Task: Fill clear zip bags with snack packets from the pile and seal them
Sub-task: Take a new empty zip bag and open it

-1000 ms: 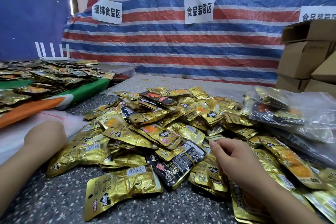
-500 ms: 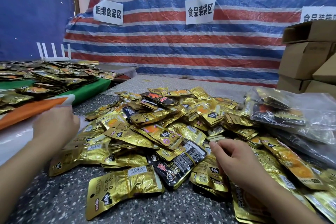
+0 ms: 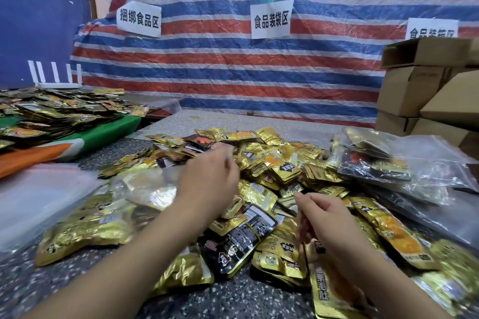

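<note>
Both hands over pile (image 3: 272, 163): left hand (image 3: 207, 184) nearer its centre, curled, grip blurred, can't tell; right hand (image 3: 324, 215) at near edge, loosely curled, empty.

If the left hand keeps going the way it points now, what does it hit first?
Most likely the gold snack packets at the far middle of the pile, just beyond the left hand; it is motion-blurred, so depth is uncertain.

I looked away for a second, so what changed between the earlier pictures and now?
The left hand swung from the clear bags at the left in over the packet pile, dragging a clear bag along. The right hand stayed at the pile's near edge. The filled bags stayed put.
</note>
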